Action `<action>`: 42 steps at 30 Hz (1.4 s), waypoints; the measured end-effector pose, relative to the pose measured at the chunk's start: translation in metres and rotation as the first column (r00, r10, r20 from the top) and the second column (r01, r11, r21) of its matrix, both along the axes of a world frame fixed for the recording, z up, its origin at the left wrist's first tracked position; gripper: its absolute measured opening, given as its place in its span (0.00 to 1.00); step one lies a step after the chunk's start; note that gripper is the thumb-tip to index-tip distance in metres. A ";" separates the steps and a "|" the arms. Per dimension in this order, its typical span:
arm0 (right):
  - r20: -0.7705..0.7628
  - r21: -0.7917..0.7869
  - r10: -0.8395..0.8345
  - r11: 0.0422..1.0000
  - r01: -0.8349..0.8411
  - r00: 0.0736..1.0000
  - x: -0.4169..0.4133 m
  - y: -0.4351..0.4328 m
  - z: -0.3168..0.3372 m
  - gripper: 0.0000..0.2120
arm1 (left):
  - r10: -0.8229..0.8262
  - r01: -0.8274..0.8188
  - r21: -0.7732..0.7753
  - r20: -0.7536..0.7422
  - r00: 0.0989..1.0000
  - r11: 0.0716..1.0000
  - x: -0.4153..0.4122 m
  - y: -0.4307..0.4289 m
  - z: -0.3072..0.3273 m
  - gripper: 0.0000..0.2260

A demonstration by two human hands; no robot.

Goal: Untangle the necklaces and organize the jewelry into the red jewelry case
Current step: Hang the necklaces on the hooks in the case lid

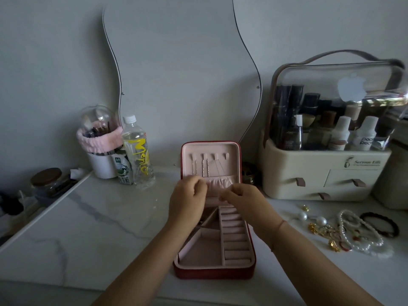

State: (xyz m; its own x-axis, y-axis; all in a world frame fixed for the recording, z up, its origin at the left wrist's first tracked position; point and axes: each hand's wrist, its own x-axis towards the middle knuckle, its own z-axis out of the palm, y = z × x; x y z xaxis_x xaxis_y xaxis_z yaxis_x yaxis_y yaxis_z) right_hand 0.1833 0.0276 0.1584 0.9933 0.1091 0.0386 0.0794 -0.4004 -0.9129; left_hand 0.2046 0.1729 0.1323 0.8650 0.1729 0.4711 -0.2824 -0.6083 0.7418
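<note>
The red jewelry case (pixel 213 273) stands open in the middle of the table, pink inside, its lid upright. Three thin necklaces (pixel 204 167) hang from the hooks in the lid, running down toward the gathered pink pocket (pixel 217 183). My left hand (pixel 187 200) is at the pocket's left edge with its fingers curled. My right hand (pixel 241 199) is at the pocket's right side, fingertips pinched together on a fine chain that is barely visible. A pile of loose jewelry (pixel 335 230) with pearl strands, gold pieces and earrings lies on the table to the right.
A cream cosmetics organizer (pixel 322 173) with a clear lid stands at the back right. A water bottle (pixel 138 155), a milk carton (pixel 123 171) and a brush holder (pixel 100 140) stand at the back left. A black hair tie (pixel 380 224) lies beside the jewelry. A wavy mirror (pixel 181 74) leans on the wall.
</note>
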 end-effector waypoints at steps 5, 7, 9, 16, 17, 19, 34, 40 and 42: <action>0.033 -0.234 0.092 0.969 -0.082 0.995 -0.021 -0.011 -0.006 0.14 | 0.006 -0.053 0.233 0.199 0.980 0.971 0.022 -0.006 -0.003 0.20; 0.024 -0.271 0.113 0.957 -0.103 0.993 -0.023 -0.014 -0.008 0.13 | 0.048 -0.099 0.262 0.196 0.979 0.960 0.026 -0.008 -0.007 0.18; -0.015 -0.184 0.125 0.975 -0.126 0.992 -0.020 -0.016 -0.005 0.11 | 0.071 -0.116 0.308 0.155 0.985 0.944 0.031 -0.007 -0.013 0.18; 0.115 0.161 0.011 0.986 -0.030 0.993 0.018 -0.009 0.030 0.11 | 0.102 -0.098 0.355 0.007 0.995 0.930 0.034 -0.007 -0.013 0.24; 0.126 0.201 -0.004 0.979 -0.022 0.992 0.026 -0.008 0.035 0.10 | 0.089 -0.086 0.328 0.005 0.996 0.941 0.034 -0.006 -0.013 0.23; 0.157 0.220 -0.022 0.976 -0.013 0.987 0.040 -0.004 0.040 0.11 | 0.061 -0.056 0.269 -0.009 0.998 0.961 0.036 -0.003 -0.015 0.23; 0.241 -0.065 -0.075 0.994 0.093 0.968 0.061 0.001 0.020 0.07 | 0.043 -0.046 0.125 0.028 0.999 0.991 0.031 -0.002 -0.010 0.35; 0.192 0.045 -0.204 0.979 0.200 0.960 0.014 -0.054 0.016 0.05 | 0.053 -0.053 0.133 0.001 0.999 0.990 0.027 -0.001 -0.009 0.21; 0.111 0.143 -0.231 0.966 0.215 0.967 -0.010 -0.080 0.010 0.06 | 0.030 -0.042 0.231 0.055 0.998 0.972 0.017 -0.006 -0.007 0.19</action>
